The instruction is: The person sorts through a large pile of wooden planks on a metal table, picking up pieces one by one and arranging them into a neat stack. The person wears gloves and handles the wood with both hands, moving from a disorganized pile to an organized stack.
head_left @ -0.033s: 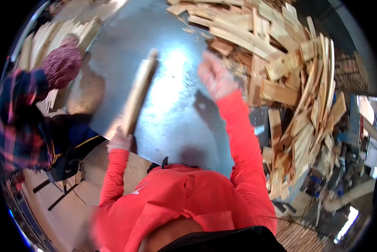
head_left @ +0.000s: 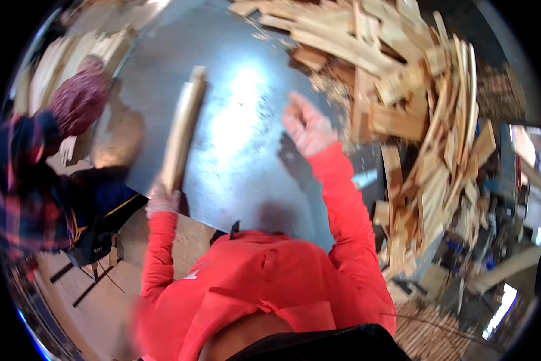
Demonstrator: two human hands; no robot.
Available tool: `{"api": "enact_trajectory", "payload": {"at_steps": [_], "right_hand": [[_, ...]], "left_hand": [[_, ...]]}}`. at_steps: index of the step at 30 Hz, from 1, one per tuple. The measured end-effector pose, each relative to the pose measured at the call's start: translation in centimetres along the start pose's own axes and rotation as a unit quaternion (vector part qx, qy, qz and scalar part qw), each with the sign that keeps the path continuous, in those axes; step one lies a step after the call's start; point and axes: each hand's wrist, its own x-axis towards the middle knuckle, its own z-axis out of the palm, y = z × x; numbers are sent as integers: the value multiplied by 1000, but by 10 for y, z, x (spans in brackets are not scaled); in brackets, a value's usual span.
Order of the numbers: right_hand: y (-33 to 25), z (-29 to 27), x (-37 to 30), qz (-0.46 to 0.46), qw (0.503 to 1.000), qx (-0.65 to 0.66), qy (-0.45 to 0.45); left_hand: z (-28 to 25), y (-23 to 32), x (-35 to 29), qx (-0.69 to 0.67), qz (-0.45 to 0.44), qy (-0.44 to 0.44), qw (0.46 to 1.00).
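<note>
While the near end of the wooden strip [head_left: 183, 133] is clasped by the left grip [head_left: 163, 201], its far end has been shifted slightly farther from the right grip [head_left: 309, 128]; control is thus left one-sided. Strip pointed between 12 and 1 o'clock over the worktop [head_left: 234, 186]. Right grip, at 2 o'clock: nothing held, fingers loosely curled. Offcuts [head_left: 398, 121] heaped beyond.
</note>
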Motion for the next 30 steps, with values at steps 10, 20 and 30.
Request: {"api": "enact_trajectory", "payload": {"at_steps": [10, 20, 30], "right_hand": [[-2, -67, -282, 416, 873, 54, 248], [-8, -47, -299, 367, 917, -136, 84], [-22, -172, -454, 465, 773, -403, 155]], "left_hand": [[2, 20, 33, -444, 96, -108, 884], [-19, 108, 17, -515, 106, -148, 838], [41, -109, 233, 73, 39, -29, 996]]}}
